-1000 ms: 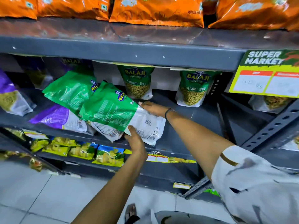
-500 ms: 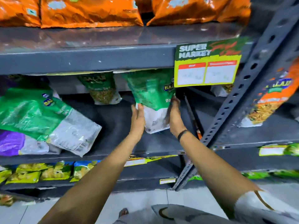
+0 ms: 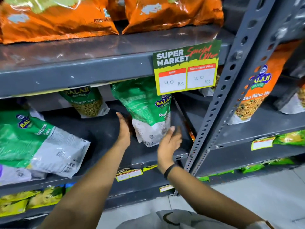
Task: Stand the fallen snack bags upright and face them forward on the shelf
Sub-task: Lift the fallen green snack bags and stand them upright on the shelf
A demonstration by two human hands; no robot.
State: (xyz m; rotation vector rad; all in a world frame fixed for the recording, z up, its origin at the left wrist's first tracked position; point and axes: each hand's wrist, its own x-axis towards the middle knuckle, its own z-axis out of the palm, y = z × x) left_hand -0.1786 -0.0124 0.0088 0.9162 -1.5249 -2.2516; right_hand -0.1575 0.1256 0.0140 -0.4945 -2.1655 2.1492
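A green and white Ratlami Sev bag (image 3: 145, 111) stands upright on the grey shelf (image 3: 102, 134), its back panel turned towards me. My left hand (image 3: 123, 131) is open just left of the bag, apart from it. To the bag's right, my right hand (image 3: 170, 141) is open too, fingers near its lower corner. Another green bag (image 3: 87, 103) stands upright at the back, front facing out. At the left a green bag (image 3: 33, 142) lies fallen across a purple bag (image 3: 9, 174).
A yellow price sign (image 3: 186, 70) hangs from the shelf above and covers the bag's top right. A perforated grey upright (image 3: 219, 103) stands close on the right. Orange bags (image 3: 66, 17) fill the upper shelf, an orange bag (image 3: 254, 96) sits in the neighbouring bay.
Both hands carried a fallen green bag from the left pile to the right end and stood it up. They have since let go and drawn back a little.
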